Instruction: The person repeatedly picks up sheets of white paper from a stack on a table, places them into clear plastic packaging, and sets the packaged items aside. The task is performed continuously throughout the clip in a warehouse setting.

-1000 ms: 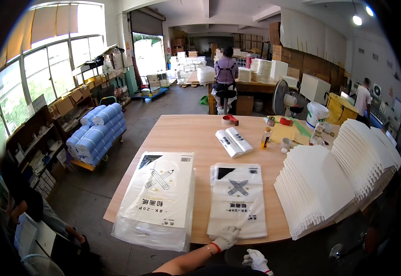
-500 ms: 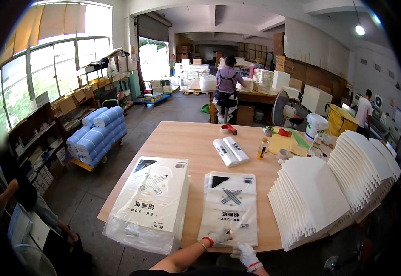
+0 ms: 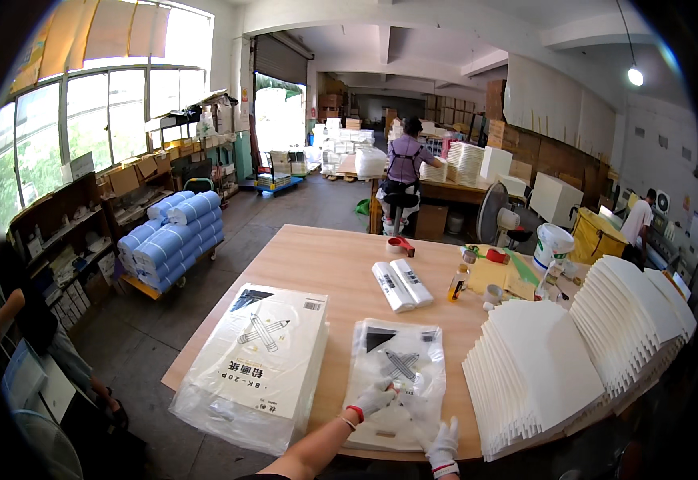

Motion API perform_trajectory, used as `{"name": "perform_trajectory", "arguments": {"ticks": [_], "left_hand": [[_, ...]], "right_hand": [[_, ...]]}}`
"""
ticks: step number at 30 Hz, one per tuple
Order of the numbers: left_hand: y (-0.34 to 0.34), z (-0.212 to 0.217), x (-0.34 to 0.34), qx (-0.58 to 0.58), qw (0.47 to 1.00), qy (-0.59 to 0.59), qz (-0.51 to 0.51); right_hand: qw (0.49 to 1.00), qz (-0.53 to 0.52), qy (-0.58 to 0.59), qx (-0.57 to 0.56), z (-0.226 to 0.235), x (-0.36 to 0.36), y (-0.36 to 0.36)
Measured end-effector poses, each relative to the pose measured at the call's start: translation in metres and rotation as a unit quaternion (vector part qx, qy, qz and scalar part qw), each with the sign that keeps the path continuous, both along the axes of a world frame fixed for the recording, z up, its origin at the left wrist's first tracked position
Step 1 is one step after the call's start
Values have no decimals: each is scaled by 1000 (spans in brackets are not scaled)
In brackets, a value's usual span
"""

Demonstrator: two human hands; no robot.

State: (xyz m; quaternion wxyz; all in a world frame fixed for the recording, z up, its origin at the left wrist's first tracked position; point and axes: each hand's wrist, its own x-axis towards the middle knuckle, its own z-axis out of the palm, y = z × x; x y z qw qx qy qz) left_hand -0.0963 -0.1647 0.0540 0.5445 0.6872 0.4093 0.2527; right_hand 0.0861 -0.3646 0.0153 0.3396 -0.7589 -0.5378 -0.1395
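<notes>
A flat stack of clear printed plastic bags (image 3: 402, 344) lies in front of me on the wooden table. My left hand (image 3: 375, 398), in a white glove, bends its fingers over the lower part of the top bag and pinches its film, which is wrinkled there. By the stack's lower right corner is my right hand (image 3: 443, 442), also gloved, its fingers stretched out and apart. To the left stands a tall bagged pile of drawing paper (image 3: 273, 352) with a pencil print. On the right, white paper sheets (image 3: 529, 360) are fanned out in staggered piles.
Two white rolls (image 3: 402, 285), a tape dispenser (image 3: 399, 246), a small glue bottle (image 3: 458, 283) and a white bucket (image 3: 553, 244) sit farther back on the table (image 3: 309, 248). Blue rolls load a cart (image 3: 173, 240) at left. Other people are nearby.
My left hand has moved up the bag, whose film is now wrinkled and its print partly hidden. My right hand has shifted right, its fingers now spread. The view has tilted slightly.
</notes>
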Motion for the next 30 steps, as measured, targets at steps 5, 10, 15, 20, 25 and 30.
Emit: {"name": "perform_trajectory", "arguments": {"ticks": [5, 10, 15, 20, 25, 30], "left_hand": [[-24, 26, 24, 153, 988, 36, -12], [-40, 94, 30, 225, 973, 15, -55], [-45, 63, 22, 450, 893, -6, -21], [-77, 106, -12, 445, 895, 10, 35], [-105, 129, -13, 380, 922, -81, -5], [-128, 137, -6, 360, 918, -129, -106]], "right_hand": [[966, 182, 182, 9, 39, -36, 60], [960, 126, 126, -217, 0, -37, 97], [957, 253, 135, -52, 72, -31, 28], [966, 233, 109, 19, 211, 21, -96], [989, 20, -139, -41, 278, 118, -153], [983, 83, 130, -98, 276, 190, -151]]}}
